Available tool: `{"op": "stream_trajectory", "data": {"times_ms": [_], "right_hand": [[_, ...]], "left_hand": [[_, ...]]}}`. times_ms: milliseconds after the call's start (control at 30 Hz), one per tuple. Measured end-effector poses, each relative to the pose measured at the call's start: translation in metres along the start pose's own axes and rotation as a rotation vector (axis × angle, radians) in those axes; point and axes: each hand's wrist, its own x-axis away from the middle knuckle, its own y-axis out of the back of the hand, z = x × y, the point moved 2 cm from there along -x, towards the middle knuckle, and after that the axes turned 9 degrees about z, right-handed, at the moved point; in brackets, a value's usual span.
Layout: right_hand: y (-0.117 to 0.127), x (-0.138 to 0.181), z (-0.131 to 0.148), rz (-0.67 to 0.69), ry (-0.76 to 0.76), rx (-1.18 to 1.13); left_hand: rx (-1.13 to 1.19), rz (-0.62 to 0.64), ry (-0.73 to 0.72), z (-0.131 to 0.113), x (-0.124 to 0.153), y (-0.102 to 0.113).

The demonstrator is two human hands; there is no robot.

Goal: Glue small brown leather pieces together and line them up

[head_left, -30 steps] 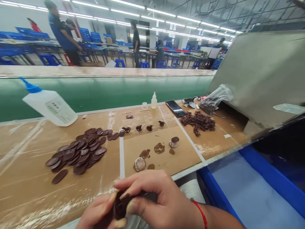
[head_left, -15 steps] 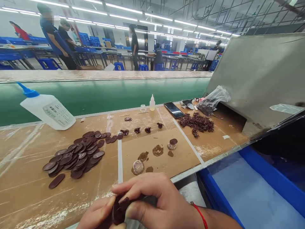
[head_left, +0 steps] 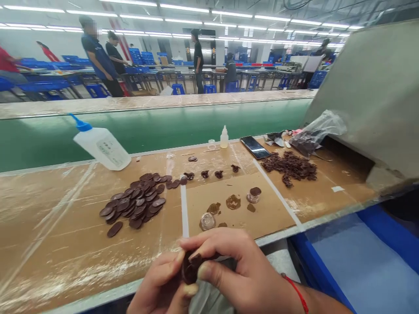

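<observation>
My left hand and my right hand meet at the bottom of the view, just in front of the bench edge. Together they pinch a small dark brown piece between thumbs and fingertips. A red string circles my right wrist. On the brown bench beyond them lies a heap of several dark brown oval discs. A row of small dark bits lies behind a cardboard sheet that carries two small clear cups and brown stains.
A white squeeze bottle with a blue nozzle lies tilted at the back left. A small dropper bottle, a phone, a pile of dark scraps and a plastic bag sit at the back right. A green conveyor belt runs behind. A blue bin stands at right. People stand far off.
The view has swung left, so the bench items sit further right in frame. My hands stay pinched on the dark piece, with the fingers shifted a little.
</observation>
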Motion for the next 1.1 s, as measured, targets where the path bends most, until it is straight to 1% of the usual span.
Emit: {"op": "stream_trajectory", "data": {"times_ms": [67,167,267,367,433,533,600,733,833,900,1000,1100], "right_hand": [[0.0,0.006,-0.004,-0.004,-0.013,0.066],[0.001,0.015,-0.012,-0.006,-0.071,0.126],[0.003,0.02,-0.016,0.04,-0.129,0.178],[0.006,0.021,-0.015,0.076,-0.121,0.233],[0.007,0.022,-0.015,0.064,-0.1,0.255],[0.008,0.026,-0.018,0.05,-0.088,0.26],[0.007,0.029,-0.019,0.061,-0.108,0.255],[0.009,0.031,-0.02,0.116,-0.199,0.264],[0.009,0.031,-0.021,0.164,-0.231,0.264],[0.009,0.031,-0.02,0.154,-0.211,0.248],[0.006,0.029,-0.018,0.084,-0.174,0.213],[0.003,0.026,-0.017,0.087,-0.171,0.205]], "left_hand": [[0.018,0.03,-0.012,-0.003,0.002,-0.003],[0.016,0.056,-0.014,-0.006,0.004,-0.008],[-0.009,0.06,0.011,-0.009,0.004,-0.012],[-0.011,0.064,0.002,-0.01,0.005,-0.013],[-0.009,0.073,-0.01,-0.01,0.004,-0.013],[-0.018,0.074,-0.006,-0.01,0.005,-0.013],[-0.027,0.056,-0.002,-0.01,0.007,-0.013],[-0.008,0.021,0.021,-0.012,0.013,-0.016],[-0.002,0.014,0.025,-0.012,0.014,-0.018],[-0.007,0.017,0.02,-0.013,0.014,-0.017],[-0.004,0.024,0.014,-0.012,0.014,-0.014],[0.014,0.053,0.012,-0.011,0.013,-0.012]]}}
